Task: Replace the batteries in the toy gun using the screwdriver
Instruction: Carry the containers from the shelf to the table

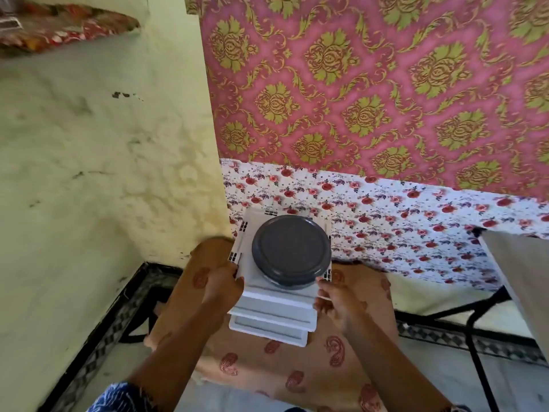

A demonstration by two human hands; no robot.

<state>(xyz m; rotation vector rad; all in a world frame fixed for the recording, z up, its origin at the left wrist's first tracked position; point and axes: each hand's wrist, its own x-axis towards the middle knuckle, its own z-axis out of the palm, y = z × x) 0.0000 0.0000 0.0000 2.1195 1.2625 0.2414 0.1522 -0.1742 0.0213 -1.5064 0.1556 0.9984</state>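
Observation:
A white plastic drawer unit (274,318) stands in front of me on a tan cushion with red paisley print (312,364). A round dark grey lid or container (291,251) sits on its top. My left hand (221,285) grips the unit's left side near the top. My right hand (337,304) holds its right side with curled fingers. No toy gun, screwdriver or batteries show in this view.
A pale green wall (104,173) rises at the left, pink and gold patterned paper (371,84) behind. A floral cloth (401,233) covers a surface at the right, over black metal legs (475,337). Tiled floor (124,367) lies below.

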